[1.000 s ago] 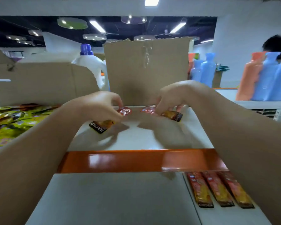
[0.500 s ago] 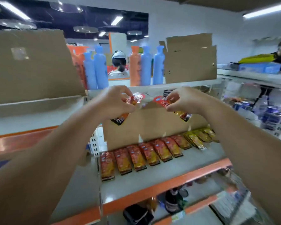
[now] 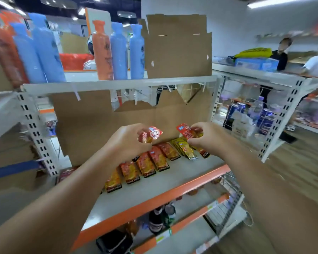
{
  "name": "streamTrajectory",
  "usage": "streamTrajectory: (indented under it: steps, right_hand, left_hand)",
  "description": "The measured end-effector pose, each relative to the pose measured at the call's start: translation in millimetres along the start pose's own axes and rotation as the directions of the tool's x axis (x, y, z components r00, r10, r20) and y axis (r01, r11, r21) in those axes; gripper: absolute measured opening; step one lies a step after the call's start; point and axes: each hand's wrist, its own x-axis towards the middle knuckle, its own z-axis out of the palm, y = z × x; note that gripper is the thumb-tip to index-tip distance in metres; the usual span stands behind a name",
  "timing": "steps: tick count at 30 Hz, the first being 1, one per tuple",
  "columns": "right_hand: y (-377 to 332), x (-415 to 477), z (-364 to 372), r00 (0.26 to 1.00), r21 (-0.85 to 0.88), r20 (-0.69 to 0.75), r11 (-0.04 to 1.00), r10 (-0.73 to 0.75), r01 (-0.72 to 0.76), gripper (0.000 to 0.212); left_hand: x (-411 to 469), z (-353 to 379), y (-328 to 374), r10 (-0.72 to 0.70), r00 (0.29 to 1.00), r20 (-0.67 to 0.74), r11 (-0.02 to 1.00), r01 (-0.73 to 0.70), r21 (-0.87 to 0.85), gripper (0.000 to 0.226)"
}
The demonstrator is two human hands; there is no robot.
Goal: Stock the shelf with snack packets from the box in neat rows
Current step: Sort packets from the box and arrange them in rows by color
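Two hands (image 3: 125,142) (image 3: 208,139), two packets (image 3: 152,134) (image 3: 185,132)

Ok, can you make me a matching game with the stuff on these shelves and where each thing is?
Things:
1. left hand
2. row of snack packets
3. blue bottles
4. dark bottles

Places:
A. on the lower shelf, underneath the packets
B. lying flat on the orange-edged shelf
C. standing on the top shelf
D. pinching a red packet

Pairs: 1-D, 2-B, 3-C, 4-A.
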Motion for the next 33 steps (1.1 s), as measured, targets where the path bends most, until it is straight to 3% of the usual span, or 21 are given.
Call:
streamTrajectory:
  steps: [7,18,21,25,33]
  right_hand:
    - [39,59,62,0.999,-0.03,0.009,0.998,0.047,-0.047,0.039]
    - [99,128,168,0.978,-0.066,0.045,0.978,0.204,-0.2,0.038]
    - [110,148,195,0.981,-0.115,0.052,0.977,0.185,-0.178,0.046]
    - [117,166,213,0.994,-0.191,0.065,0.978,0.093,-0.079,0.034]
    - [124,194,232,0.983,-0.145,0.087,0.979,0.159,-0.146,0.059]
  left_hand:
    - [44,74,-36,-0.008,1.0,0.006,0.999,0.007,0.036,0.021]
    - [36,191,-99,0.065,0.997,-0.036,0.997,-0.063,0.049,0.057]
    - [28,219,-111,0.102,0.994,-0.044,0.995,-0.102,0.011,0.059]
    - [26,241,-121,0.147,0.985,-0.088,0.989,-0.146,0.015,0.057]
    - [30,249,-128,0.186,0.978,-0.1,0.982,-0.182,0.048,0.057]
